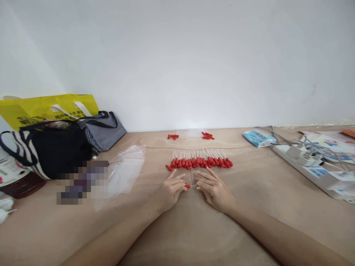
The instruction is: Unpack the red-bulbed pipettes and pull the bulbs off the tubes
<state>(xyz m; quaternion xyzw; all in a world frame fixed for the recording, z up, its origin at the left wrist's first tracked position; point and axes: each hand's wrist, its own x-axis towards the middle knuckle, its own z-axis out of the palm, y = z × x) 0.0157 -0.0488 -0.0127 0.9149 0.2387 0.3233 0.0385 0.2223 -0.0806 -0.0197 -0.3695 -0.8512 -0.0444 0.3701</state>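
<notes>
1. Large bright-yellow bag with white handles [41, 105]: a line of black characters runs across its front, partly crossed by a handle; too blurred to read.
2. Flat, light-blue soft plastic packet [259, 138]: pale lettering on its top face, illegible.
3. Long white plastic power strip [292, 158]: blue printed patches on its upper face, with no wording that can be made out.
4. Loose white paper sheets with coloured print [318, 139]: any text is too small to tell.
</notes>
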